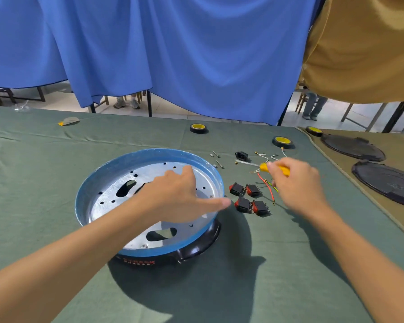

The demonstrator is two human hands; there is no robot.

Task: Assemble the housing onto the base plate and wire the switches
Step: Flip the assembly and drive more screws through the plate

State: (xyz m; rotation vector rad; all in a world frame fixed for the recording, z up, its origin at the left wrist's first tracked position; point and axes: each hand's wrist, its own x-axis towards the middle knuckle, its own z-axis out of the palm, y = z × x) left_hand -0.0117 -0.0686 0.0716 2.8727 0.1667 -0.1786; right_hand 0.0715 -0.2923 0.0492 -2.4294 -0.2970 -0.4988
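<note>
Yellow screwdriver [264, 167] was clamped in my right hand [296, 185], left hand [175, 197] loose over the housing [149, 153]; unbraced, I feared it would slide

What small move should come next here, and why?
Probably the left hand should reach for one of the screws: the right hand grips the yellow screwdriver, and the housing sits on the black base.

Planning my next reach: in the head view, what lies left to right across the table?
Housing → switches → right hand, gripping the screwdriver → black lids.
</note>
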